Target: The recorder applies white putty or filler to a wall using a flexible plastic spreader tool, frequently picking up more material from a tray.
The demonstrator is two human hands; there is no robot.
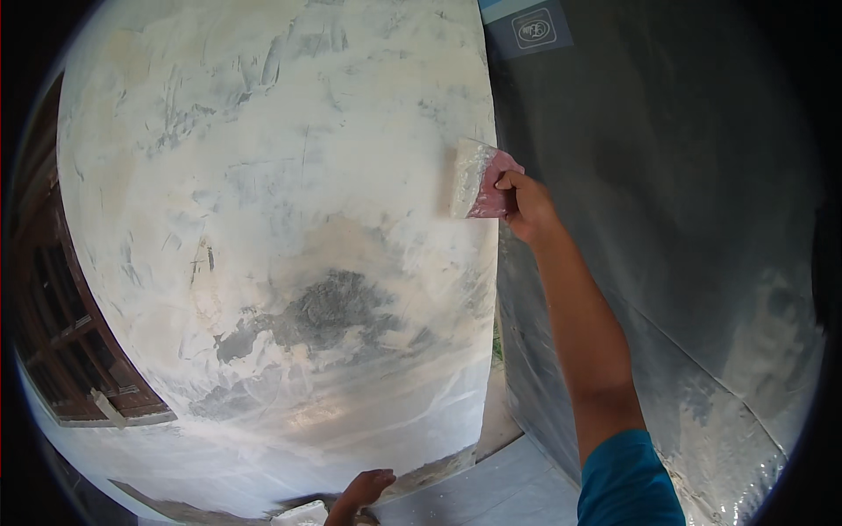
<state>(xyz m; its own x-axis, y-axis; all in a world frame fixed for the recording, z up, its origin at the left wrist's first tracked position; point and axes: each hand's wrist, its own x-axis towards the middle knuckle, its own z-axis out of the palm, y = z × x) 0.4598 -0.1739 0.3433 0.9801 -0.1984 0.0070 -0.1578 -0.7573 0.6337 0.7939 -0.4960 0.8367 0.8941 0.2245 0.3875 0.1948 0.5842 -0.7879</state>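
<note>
My right hand (529,206) grips a pink putty spreader (496,182) at the wall's right edge, thumb pressed on its flat face. White putty coats the blade's left half, which lies against or very near the wall (377,184). Low in the view, my left hand (370,487) has its fingers drawn together near the foot of the wall. What it holds, if anything, is hidden. Left of that wrist, a white, putty-smeared piece (303,514) shows at the lower rim. Whitish putty covers the wall unevenly, with a bare dark grey patch (329,311) at its lower middle.
Dark plastic sheeting (658,193) hangs along the right, with a pale label (533,30) near its top. A brown wooden window frame (88,337) stands at the left, a small pale strip (109,408) at its lower edge. Grey sheeting (482,491) covers the ground.
</note>
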